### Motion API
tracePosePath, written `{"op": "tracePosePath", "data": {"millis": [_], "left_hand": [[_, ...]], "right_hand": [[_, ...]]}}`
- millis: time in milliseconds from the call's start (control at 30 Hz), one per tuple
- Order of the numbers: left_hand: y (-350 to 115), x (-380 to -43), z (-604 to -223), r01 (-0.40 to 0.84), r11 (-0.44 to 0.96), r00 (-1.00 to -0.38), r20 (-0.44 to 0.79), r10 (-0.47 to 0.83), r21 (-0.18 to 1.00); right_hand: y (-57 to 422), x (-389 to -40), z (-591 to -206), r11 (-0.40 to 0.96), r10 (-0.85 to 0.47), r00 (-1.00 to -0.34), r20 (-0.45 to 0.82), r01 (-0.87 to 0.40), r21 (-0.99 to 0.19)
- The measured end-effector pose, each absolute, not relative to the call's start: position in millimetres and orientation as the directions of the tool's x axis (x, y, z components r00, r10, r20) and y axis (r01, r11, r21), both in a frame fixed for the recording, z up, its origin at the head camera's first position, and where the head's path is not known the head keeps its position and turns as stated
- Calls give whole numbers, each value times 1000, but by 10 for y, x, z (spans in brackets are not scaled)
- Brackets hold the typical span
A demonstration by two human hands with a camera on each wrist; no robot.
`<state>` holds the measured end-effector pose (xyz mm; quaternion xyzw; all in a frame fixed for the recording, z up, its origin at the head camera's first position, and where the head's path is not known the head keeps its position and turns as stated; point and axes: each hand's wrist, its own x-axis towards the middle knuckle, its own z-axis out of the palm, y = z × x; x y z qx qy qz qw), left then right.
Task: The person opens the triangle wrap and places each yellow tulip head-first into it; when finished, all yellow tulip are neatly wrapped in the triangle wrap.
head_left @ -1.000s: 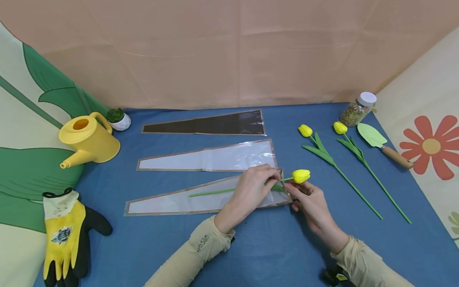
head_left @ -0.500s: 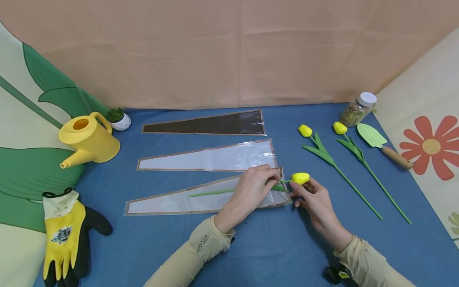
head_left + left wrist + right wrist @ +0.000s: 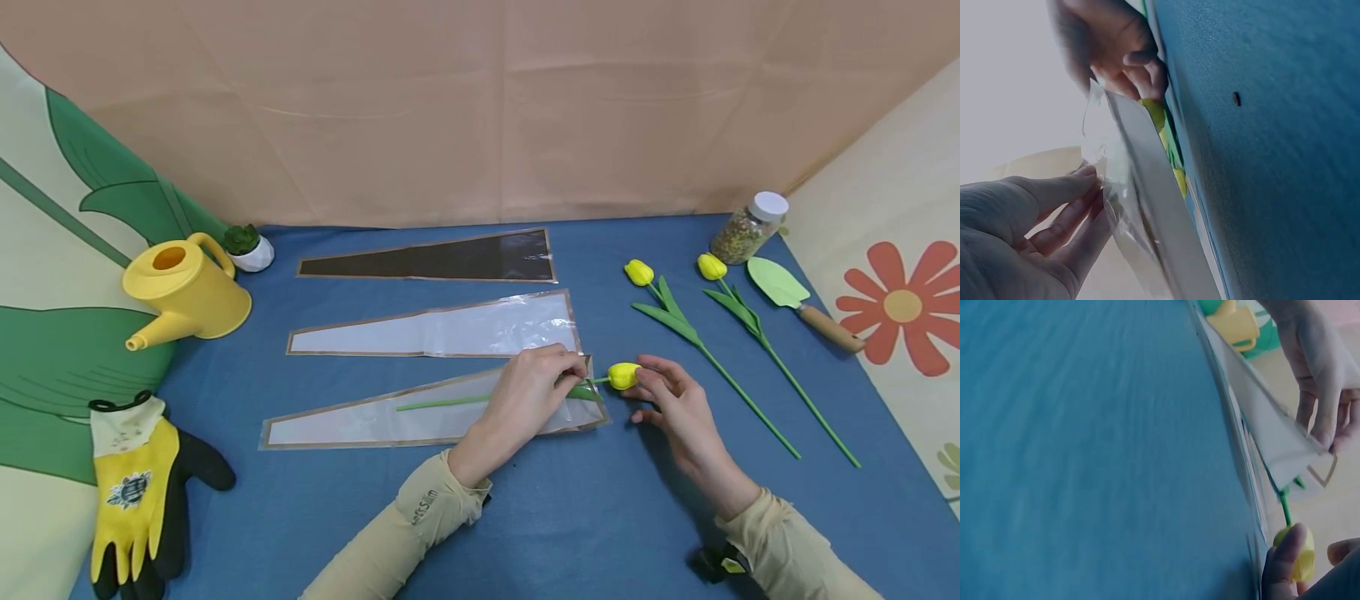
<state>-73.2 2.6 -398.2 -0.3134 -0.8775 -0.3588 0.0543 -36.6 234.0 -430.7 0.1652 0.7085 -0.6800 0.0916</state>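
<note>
In the head view my left hand (image 3: 525, 392) pinches the clear film at the wide end of the nearest tapered sleeve (image 3: 322, 429), lifting that edge a little, as the left wrist view also shows. A yellow tulip (image 3: 622, 376) lies with its green stem inside this sleeve and its bloom outside the wide end. My right hand (image 3: 678, 408) is at the bloom, its fingers spread and loosely bent. In the right wrist view a fingertip (image 3: 1291, 544) touches the bloom while another digit stands apart from it. My left hand hides part of the stem and leaf.
Another white sleeve (image 3: 367, 337) and a dark sleeve (image 3: 435, 260) lie behind. Two tulips (image 3: 701, 342), a trowel (image 3: 780, 287) and a jar (image 3: 750, 227) are at right. At left are a yellow watering can (image 3: 187, 287), a potted plant (image 3: 251, 250) and gloves (image 3: 135, 492).
My right hand has shifted right, from the sleeve's open edge to the bloom's far end, and its fingers have spread. The bloom has moved slightly left, toward the sleeve. My left hand stays in place.
</note>
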Motion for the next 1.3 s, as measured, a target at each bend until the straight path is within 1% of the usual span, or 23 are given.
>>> {"op": "tracePosePath", "data": {"millis": [267, 567, 967, 1300], "left_hand": [[36, -739, -3990, 594, 550, -794, 316, 519, 588], [43, -740, -4011, 598, 550, -792, 322, 519, 582], [61, -747, -4006, 596, 583, -795, 302, 526, 552], [93, -758, -4022, 604, 578, -790, 317, 525, 549]], "right_hand": [[2444, -342, -4345, 9, 73, -961, -268, 269, -963], [2469, -295, -4360, -21, 58, -977, -203, 202, -979], [2401, -308, -4315, 66, 45, -991, -123, 126, -990], [2321, -329, -4312, 142, -11, -999, -38, 36, -989]]}}
